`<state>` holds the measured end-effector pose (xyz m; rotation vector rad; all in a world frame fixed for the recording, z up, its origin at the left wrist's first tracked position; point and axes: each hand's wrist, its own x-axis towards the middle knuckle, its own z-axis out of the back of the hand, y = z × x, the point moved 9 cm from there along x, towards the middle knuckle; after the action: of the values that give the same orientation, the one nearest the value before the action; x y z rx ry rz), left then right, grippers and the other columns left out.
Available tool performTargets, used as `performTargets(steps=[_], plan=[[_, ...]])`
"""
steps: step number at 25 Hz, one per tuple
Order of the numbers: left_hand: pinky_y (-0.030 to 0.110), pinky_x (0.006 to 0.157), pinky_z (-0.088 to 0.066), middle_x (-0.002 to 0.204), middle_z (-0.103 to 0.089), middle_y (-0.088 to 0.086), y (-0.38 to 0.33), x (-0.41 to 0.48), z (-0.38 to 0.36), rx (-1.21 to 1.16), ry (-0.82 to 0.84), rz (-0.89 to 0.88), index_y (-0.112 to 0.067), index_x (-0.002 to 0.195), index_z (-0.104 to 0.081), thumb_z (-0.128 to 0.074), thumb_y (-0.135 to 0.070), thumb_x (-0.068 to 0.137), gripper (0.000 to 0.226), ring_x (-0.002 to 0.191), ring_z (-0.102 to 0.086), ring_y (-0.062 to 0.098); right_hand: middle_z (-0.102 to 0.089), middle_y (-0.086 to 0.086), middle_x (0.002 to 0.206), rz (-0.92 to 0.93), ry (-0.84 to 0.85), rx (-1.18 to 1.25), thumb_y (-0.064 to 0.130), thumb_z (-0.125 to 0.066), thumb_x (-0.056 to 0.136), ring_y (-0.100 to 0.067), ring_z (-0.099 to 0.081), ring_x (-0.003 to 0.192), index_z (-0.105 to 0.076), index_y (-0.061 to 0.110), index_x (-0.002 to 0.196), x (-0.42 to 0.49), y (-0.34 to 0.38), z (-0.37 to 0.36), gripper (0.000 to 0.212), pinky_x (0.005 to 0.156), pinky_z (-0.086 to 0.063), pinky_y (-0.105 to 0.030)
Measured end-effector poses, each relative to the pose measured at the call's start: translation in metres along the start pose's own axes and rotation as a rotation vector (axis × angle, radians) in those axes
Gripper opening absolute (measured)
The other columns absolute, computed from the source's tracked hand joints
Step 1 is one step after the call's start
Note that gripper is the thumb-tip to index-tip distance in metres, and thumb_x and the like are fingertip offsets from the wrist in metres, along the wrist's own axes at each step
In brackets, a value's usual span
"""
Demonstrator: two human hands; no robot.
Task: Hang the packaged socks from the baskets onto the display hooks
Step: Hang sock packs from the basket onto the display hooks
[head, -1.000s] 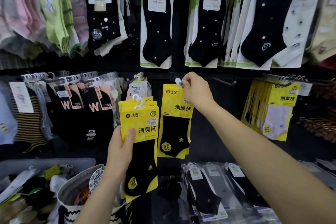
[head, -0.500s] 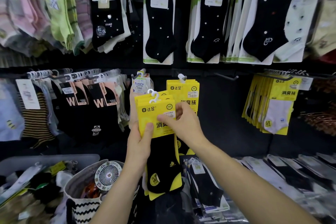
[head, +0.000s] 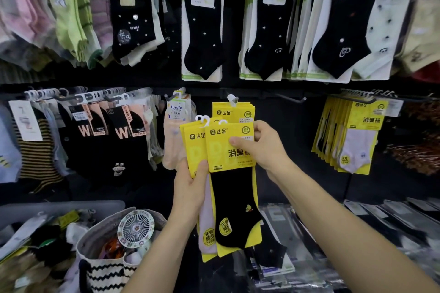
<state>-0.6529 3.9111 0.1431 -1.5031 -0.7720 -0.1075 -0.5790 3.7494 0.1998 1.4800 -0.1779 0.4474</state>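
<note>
Yellow sock packs (head: 220,150), held between left grip (head: 190,194), right grip (head: 264,150)

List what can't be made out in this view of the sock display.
Head view: how many sock packs the left hand grips; the front pack covers the rest.
Head view: lower half of the hung packs, behind the held ones and the right hand.
Head view: basket contents, blurred and partly under the fan.
</note>
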Motion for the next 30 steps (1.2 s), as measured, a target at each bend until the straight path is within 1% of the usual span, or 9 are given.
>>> performTargets(steps=[2,5,8,10,13,17,20,26,30], plan=[[0.031,0.083,-0.054,0.106,-0.066,-0.003,0.007,-0.001,-0.002,-0.025,-0.002,0.051,-0.019,0.112,-0.055,-0.052,-0.014,0.094,0.019,0.098,-0.064,0.011,-0.071,0.003,0.088,-0.004,-0.023,-0.047,0.015,-0.078,0.074,-0.009,-0.069,0.079,-0.054,0.022,0.088,0.002,0.001,0.005,0.029,0.063,-0.056,-0.023],[0.010,0.066,-0.050,0.097,-0.065,-0.009,0.008,-0.001,-0.001,-0.002,-0.022,0.055,-0.031,0.098,-0.054,-0.059,-0.009,0.089,0.024,0.085,-0.065,-0.001,-0.071,0.002,0.090,-0.021,0.050,-0.078,0.017,-0.078,0.074,-0.011,-0.069,0.082,-0.057,0.021,0.087,0.003,-0.002,0.005,0.026,0.066,-0.055,-0.022],[0.010,0.067,-0.049,0.094,-0.063,-0.013,0.010,-0.002,-0.003,0.070,0.009,0.050,-0.034,0.094,-0.052,-0.061,-0.008,0.088,0.028,0.085,-0.063,-0.002,-0.069,0.004,0.087,0.034,0.086,-0.101,0.022,-0.072,0.080,-0.009,-0.064,0.081,-0.066,0.021,0.081,0.006,0.012,0.008,0.006,0.068,-0.051,-0.015],[0.008,0.067,-0.048,0.093,-0.063,-0.015,0.010,-0.002,-0.005,0.073,0.026,0.040,-0.033,0.094,-0.053,-0.061,-0.005,0.087,0.030,0.080,-0.063,-0.009,-0.066,0.006,0.079,0.063,0.124,-0.173,0.020,-0.068,0.084,-0.005,-0.060,0.073,-0.068,0.021,0.074,0.009,0.022,0.007,0.010,0.061,-0.048,-0.010],[0.006,0.065,-0.048,0.092,-0.064,-0.015,0.009,-0.002,-0.007,0.070,0.049,0.037,-0.030,0.095,-0.055,-0.060,-0.004,0.088,0.028,0.078,-0.062,-0.012,-0.056,0.013,0.076,0.112,0.148,-0.448,0.021,-0.058,0.091,-0.004,-0.051,0.066,-0.062,0.018,0.074,0.014,0.031,0.004,0.017,0.057,-0.043,-0.016],[0.007,0.066,-0.047,0.094,-0.063,-0.018,0.005,0.003,0.010,0.087,-0.047,0.014,-0.032,0.100,-0.055,-0.058,-0.009,0.090,0.026,0.086,-0.062,-0.006,-0.048,0.013,0.070,0.161,-0.047,-0.542,0.021,-0.046,0.096,-0.009,-0.041,0.057,-0.056,0.013,0.086,0.032,0.047,0.018,0.016,0.047,-0.037,-0.018],[0.009,0.069,-0.045,0.102,-0.062,-0.014,0.003,0.007,0.029,0.114,-0.137,0.010,-0.021,0.113,-0.054,-0.057,-0.012,0.091,0.024,0.094,-0.060,-0.002,-0.050,0.010,0.071,0.188,-0.150,-0.530,0.020,-0.046,0.095,-0.006,-0.043,0.055,-0.057,0.016,0.084,0.049,0.067,0.022,0.016,0.038,-0.035,-0.011],[0.009,0.058,-0.041,0.092,-0.060,-0.015,0.002,0.009,0.063,0.141,-0.290,0.036,-0.021,0.102,-0.055,-0.060,-0.018,0.090,0.013,0.077,-0.058,-0.007,-0.064,0.005,0.088,0.166,-0.142,-0.616,0.021,-0.050,0.093,-0.014,-0.059,0.080,-0.062,0.019,0.083,0.066,0.067,0.002,0.016,0.074,-0.052,-0.035],[0.008,0.056,-0.043,0.087,-0.061,-0.017,-0.001,0.007,0.064,0.133,-0.275,0.053,-0.027,0.092,-0.056,-0.063,-0.019,0.087,0.011,0.073,-0.060,-0.010,-0.063,0.005,0.091,0.200,-0.241,-0.603,0.026,-0.056,0.090,-0.016,-0.059,0.090,-0.064,0.024,0.084,0.061,0.067,0.012,0.011,0.087,-0.050,-0.044]])
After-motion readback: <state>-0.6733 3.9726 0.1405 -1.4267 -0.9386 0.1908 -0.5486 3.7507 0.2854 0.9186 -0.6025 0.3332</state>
